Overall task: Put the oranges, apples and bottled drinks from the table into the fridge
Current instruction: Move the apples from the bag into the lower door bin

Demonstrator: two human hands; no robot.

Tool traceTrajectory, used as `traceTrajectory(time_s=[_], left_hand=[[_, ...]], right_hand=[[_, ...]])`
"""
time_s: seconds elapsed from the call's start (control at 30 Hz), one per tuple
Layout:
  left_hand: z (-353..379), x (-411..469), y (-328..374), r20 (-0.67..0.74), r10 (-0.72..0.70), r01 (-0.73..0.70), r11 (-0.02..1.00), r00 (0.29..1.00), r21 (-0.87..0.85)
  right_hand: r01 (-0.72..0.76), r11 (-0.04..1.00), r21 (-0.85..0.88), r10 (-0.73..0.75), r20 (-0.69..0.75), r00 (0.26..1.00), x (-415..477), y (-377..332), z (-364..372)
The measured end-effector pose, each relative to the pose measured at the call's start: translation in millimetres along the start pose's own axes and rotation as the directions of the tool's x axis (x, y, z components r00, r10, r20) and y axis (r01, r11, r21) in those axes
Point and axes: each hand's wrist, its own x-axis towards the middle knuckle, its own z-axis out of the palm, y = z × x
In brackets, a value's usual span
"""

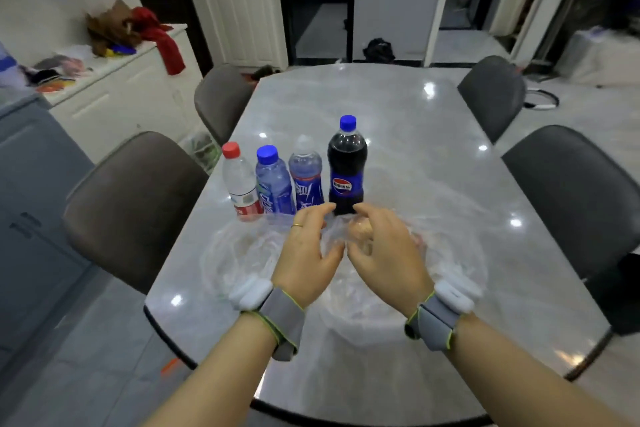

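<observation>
Several bottles stand in a row on the grey marble table (398,121): a red-capped water bottle (240,184), a blue-capped bottle (273,184), a clear-capped blue drink (306,177) and a dark cola bottle (347,166). In front of them lie clear plastic bags (242,253) with blurred fruit inside; a yellowish fruit (360,236) shows between my hands. My left hand (308,253) and my right hand (388,250) hover over the bags side by side, fingers curled and apart. Whether they pinch the plastic is unclear.
Grey chairs stand around the table: two on the left (135,204) (221,100) and two on the right (491,94) (571,198). A white cabinet (114,100) with clutter is at the left. Doorways lie beyond the table's far end.
</observation>
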Motion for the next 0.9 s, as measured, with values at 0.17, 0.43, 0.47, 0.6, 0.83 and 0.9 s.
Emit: traceTrajectory(time_s=[0.17,0.43,0.47,0.6,0.83,0.9], left_hand=[[54,36,-17,0.063,-0.033,0.029,0.998,0.997,0.063],[120,80,-54,0.213,-0.103,0.026,0.941,0.972,0.337],[125,84,-60,0.241,-0.118,0.014,0.919,0.963,0.395],[139,95,-73,0.368,-0.199,-0.022,0.855,0.908,0.518],[140,88,-85,0.398,-0.137,-0.088,0.863,0.907,0.498],[140,82,-82,0.38,-0.125,-0.079,0.875,0.916,0.478]], right_hand=[[-0.098,0.995,-0.022,0.098,-0.017,0.995,14,67,10],[-0.243,0.948,-0.208,0.267,0.095,0.959,33,144,41],[-0.241,0.945,-0.224,0.27,0.111,0.956,35,149,43],[-0.181,0.936,-0.303,0.244,0.186,0.952,44,159,52],[-0.185,0.913,-0.363,0.25,0.142,0.958,47,163,67],[-0.184,0.919,-0.348,0.242,0.13,0.962,47,166,68]])
